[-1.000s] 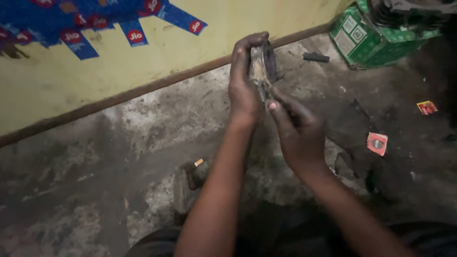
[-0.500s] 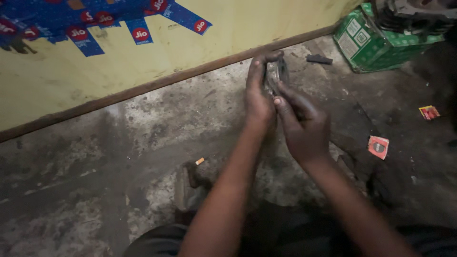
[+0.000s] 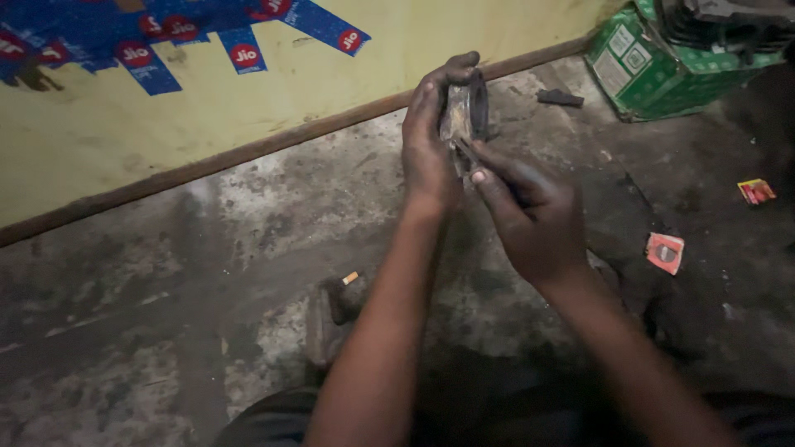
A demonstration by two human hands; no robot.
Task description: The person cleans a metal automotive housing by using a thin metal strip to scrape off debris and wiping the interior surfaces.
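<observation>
My left hand [image 3: 431, 149] is wrapped around a dirty grey metal part [image 3: 465, 112], holding it upright above the concrete floor. My right hand [image 3: 530, 211] sits just below and to the right of it, pinching a thin metal tool [image 3: 464, 151] whose tip touches the lower edge of the part. Both hands are dark with grease. The far side of the part is hidden by my left fingers.
A yellow wall [image 3: 290, 83] with blue stickers [image 3: 240, 50] runs along the back. A green carton [image 3: 654, 62] carrying a dark engine piece [image 3: 729, 21] stands at the top right. Small red wrappers [image 3: 665, 252] and a dark tool [image 3: 327, 319] lie on the stained floor [image 3: 166, 331].
My view has drifted slightly and both hands sit a little higher in it. The right hand stays close under the metal part, working at its lower edge.
</observation>
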